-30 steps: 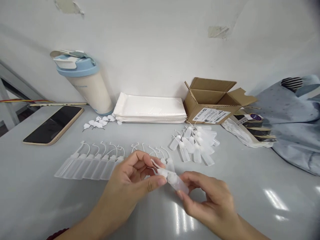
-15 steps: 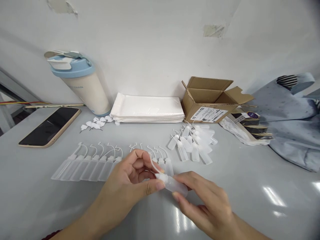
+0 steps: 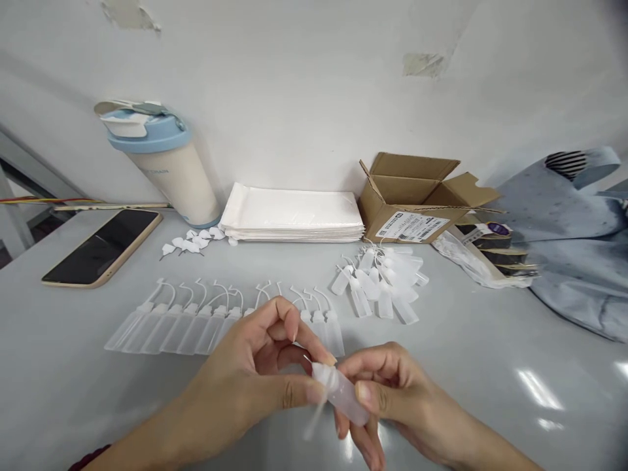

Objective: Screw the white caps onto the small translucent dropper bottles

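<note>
A small translucent bottle point(image 3: 347, 396) is held between both hands above the grey table, tilted with its white cap end up and to the left. My left hand point(image 3: 279, 360) pinches the cap end between thumb and index finger. The bottle's body is gripped by my right hand point(image 3: 387, 396), thumb on top and other fingers beneath. A blurred white strap hangs below the cap. Behind my left hand, a row of similar bottles point(image 3: 184, 330) with curved straps lies on the table; my hand hides part of it. More bottles point(image 3: 385, 288) lie piled at the right.
Small white caps point(image 3: 189, 242) lie near a tumbler point(image 3: 171, 176) and a phone point(image 3: 103, 248) at left. White packets point(image 3: 294, 212) are stacked by the wall, beside an open cardboard box point(image 3: 409, 209). Farther right are a plastic-wrapped package point(image 3: 490, 258) and blue-grey fabric point(image 3: 574, 242).
The bottle has been turned, and its strap has swung from above the cap to below it. My right thumb has moved onto the bottle's upper side, and its fingers have curled underneath.
</note>
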Demonstrator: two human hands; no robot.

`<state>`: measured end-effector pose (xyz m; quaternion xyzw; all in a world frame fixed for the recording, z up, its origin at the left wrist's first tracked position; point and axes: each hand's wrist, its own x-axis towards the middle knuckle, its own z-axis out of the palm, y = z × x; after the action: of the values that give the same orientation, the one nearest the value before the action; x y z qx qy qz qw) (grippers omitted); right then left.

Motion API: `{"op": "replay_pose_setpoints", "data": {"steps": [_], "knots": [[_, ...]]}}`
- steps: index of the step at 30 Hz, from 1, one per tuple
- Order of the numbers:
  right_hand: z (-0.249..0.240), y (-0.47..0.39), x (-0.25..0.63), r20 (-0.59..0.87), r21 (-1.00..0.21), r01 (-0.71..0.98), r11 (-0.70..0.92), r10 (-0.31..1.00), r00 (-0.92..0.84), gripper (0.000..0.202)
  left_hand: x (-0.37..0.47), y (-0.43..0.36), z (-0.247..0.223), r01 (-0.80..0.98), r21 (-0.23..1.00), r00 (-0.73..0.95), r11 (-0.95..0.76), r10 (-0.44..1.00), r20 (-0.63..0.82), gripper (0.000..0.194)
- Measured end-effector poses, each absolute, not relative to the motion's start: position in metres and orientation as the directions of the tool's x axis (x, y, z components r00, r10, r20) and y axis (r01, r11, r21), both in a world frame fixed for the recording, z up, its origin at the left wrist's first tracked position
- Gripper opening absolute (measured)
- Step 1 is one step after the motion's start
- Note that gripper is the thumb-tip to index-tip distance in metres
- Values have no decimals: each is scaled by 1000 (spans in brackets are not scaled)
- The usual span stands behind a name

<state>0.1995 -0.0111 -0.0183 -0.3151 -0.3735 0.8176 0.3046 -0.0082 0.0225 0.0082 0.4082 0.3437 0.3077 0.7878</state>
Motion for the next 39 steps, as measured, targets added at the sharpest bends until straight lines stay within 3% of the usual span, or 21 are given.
{"op": "replay_pose_setpoints", "data": {"steps": [4, 7, 10, 14, 16, 20, 24, 29, 31, 33, 36, 39], "knots": [[-14, -12, 199, -252, -892, -207, -401, 824, -508, 27, -8, 25, 8, -125, 914, 539, 387, 800, -264, 24], [-8, -15, 199, -129, -992, 36, -125, 936, -326, 17, -7, 25, 9, 27, 974, 449, 224, 868, -212, 13], [-7, -17, 199, 123, -943, 273, 189, 963, -240, 13, -7, 23, 9, 121, 988, 437, 92, 889, -137, 7], [-8, -18, 200, 323, -852, 338, 399, 910, -260, 17, -9, 20, 9, 228, 973, 439, -21, 895, -84, 8], [-7, -18, 201, 244, -896, 301, 325, 930, -276, 14, -9, 19, 8, 275, 958, 456, -77, 888, -59, 9], [-5, -15, 202, -152, -987, 14, -158, 915, -374, 20, -11, 17, 6, 336, 926, 469, -175, 883, -3, 9], [-12, -9, 204, -300, -843, -239, -482, 791, -533, 32, -12, 15, 5, 313, 908, 534, -280, 842, 76, 12], [-18, -6, 203, -368, -618, -337, -711, 640, -674, 35, -13, 15, 9, 291, 889, 573, -353, 809, 134, 15], [-19, -7, 202, -372, -612, -349, -710, 647, -665, 35, -12, 14, 10, 287, 901, 569, -324, 815, 112, 12], [-17, -9, 201, -345, -697, -336, -634, 707, -618, 33, -11, 13, 11, 293, 918, 541, -268, 838, 72, 9], [-11, -13, 201, -254, -891, -212, -402, 827, -501, 28, -9, 11, 12, 343, 926, 474, -159, 880, -24, 9], [-4, -16, 201, -140, -990, 20, -143, 912, -386, 23, -8, 11, 13, 385, 918, 461, -97, 882, -100, 12]]}}
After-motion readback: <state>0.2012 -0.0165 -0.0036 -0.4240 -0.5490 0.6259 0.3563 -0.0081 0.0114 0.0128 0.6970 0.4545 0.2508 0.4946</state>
